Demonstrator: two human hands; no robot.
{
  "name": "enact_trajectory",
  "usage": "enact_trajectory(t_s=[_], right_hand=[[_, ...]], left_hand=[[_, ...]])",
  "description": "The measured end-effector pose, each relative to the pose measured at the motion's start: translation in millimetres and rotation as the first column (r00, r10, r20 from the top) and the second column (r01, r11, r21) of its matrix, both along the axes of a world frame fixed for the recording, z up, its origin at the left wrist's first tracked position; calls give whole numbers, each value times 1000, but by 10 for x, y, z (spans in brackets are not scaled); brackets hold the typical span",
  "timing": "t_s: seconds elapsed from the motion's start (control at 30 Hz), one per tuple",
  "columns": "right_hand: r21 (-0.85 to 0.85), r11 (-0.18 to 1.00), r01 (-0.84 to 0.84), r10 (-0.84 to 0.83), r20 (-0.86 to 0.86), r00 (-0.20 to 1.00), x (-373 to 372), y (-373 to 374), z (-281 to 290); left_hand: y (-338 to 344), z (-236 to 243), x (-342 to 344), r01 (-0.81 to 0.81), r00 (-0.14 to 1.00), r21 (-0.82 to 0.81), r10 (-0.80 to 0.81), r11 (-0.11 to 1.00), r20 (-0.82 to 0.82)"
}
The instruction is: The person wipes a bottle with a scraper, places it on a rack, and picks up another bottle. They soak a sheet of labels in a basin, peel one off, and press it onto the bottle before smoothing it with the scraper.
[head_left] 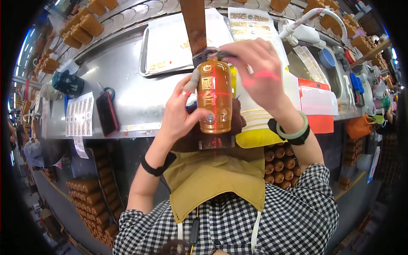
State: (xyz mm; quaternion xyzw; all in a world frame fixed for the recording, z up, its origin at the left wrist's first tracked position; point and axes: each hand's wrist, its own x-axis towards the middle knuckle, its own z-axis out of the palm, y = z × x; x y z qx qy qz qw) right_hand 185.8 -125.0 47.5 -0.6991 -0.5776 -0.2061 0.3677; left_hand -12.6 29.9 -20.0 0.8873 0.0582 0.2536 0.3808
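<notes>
A glossy amber-brown bottle (215, 100) with raised gold characters and small round emblems lies below a dark clamp (206, 55) on a brown upright bar. Red light lines cross its front. My left hand (180, 106) grips its left side, the thumb lying across the lower front; a pale cover sits on one finger. My right hand (259, 72), smeared by motion, is at the bottle's neck with its fingers curled around a dark piece I cannot make out. Dark cloth (238, 114) lies under the bottle.
Behind stands a metal tray (146, 70) with white sheets. Sticker sheets (79, 114) and a phone (107, 114) lie left; a red sheet (316, 123) and curved faucet (314, 17) are right. Brown bottles (280, 165) are stacked below the metal bench (114, 80).
</notes>
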Motion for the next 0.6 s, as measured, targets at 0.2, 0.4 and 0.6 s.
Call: enact_trajectory(t_s=[0.2, 0.4, 0.6], right_hand=[[-249, 904, -348, 397, 183, 899, -596, 49, 85], [-78, 995, 60, -43, 198, 979, -99, 89, 266], [87, 992, 94, -53, -394, 917, 198, -219, -91]], left_hand=[[-397, -318, -384, 18, 995, -162, -34, 987, -98], [-625, -134, -254, -157, 987, -23, 156, 987, -37], [-687, 215, -263, -104, 992, 378, 67, 920, 109]])
